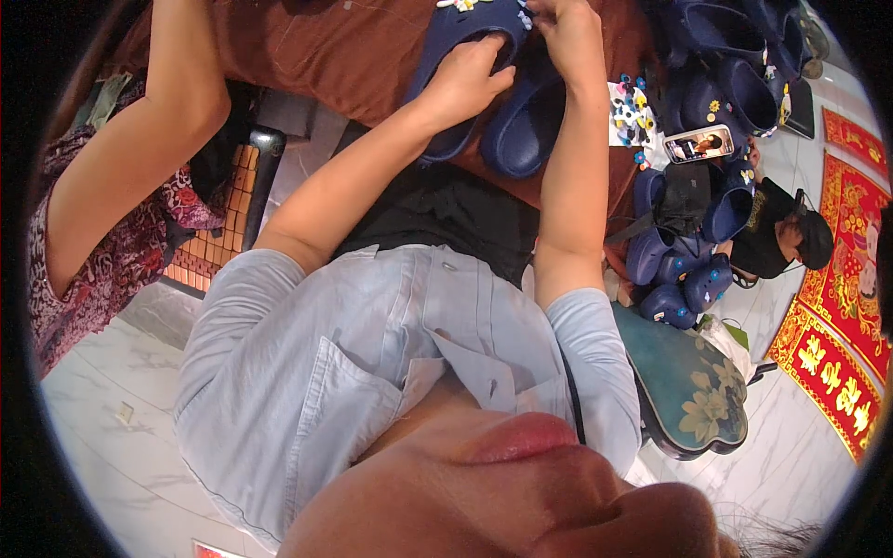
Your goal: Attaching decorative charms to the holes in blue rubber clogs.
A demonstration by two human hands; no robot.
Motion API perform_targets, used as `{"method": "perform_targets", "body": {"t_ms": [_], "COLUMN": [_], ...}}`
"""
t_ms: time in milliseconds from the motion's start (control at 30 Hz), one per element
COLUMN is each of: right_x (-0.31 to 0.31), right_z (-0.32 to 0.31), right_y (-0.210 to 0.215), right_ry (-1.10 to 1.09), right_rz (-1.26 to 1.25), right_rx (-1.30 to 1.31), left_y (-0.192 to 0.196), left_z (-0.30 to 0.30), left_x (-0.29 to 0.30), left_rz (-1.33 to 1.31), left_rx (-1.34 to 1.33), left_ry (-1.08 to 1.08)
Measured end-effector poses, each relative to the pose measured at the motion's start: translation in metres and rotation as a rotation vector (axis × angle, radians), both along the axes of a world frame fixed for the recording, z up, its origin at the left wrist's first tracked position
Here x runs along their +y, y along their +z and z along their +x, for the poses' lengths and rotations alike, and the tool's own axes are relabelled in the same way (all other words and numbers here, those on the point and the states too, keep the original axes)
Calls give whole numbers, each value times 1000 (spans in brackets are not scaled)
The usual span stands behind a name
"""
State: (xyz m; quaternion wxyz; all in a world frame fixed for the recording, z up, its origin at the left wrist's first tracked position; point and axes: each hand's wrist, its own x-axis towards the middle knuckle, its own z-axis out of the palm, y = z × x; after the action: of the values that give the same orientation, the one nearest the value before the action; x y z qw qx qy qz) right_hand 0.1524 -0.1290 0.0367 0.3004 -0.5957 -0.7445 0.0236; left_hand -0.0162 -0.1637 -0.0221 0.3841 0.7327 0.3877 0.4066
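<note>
A navy blue clog (437,51) with white and yellow flower charms lies on the brown cloth-covered table (307,56) at the top of the view. My left hand (468,82) reaches into its foot opening, with the fingers curled inside and the tips hidden. Beside the clog's charm-bearing upper, my right hand (563,30) has its fingers pinched together near a small pale charm. Whatever is between those fingertips is too small to make out. Below my right hand rests a second navy clog (516,135), partly covered by my forearm.
Right of my right forearm is a heap of small colourful charms (633,113). A phone (699,144) and several navy clogs (716,209) lie beyond it. One person (781,228) in black is at far right, another (139,139) at left. A floral-cushioned stool (688,381) stands lower right.
</note>
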Motion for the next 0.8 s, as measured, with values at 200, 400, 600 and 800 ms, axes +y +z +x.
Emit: {"method": "perform_targets", "body": {"t_ms": [200,400,600,800], "right_x": [-7,-3,-57,-143], "right_z": [-11,19,110,161], "right_y": [11,14,13,-24], "right_ry": [-88,21,-435,-750], "right_rz": [-123,-98,181,119], "right_rx": [-79,-24,307,397], "left_y": [-4,3,4,-3], "left_z": [2,-1,-3,-4], "left_x": [-2,1,0,5], "left_rz": [95,15,-25,18], "left_rx": [-34,48,51,72], "left_ry": [56,0,10,34]}}
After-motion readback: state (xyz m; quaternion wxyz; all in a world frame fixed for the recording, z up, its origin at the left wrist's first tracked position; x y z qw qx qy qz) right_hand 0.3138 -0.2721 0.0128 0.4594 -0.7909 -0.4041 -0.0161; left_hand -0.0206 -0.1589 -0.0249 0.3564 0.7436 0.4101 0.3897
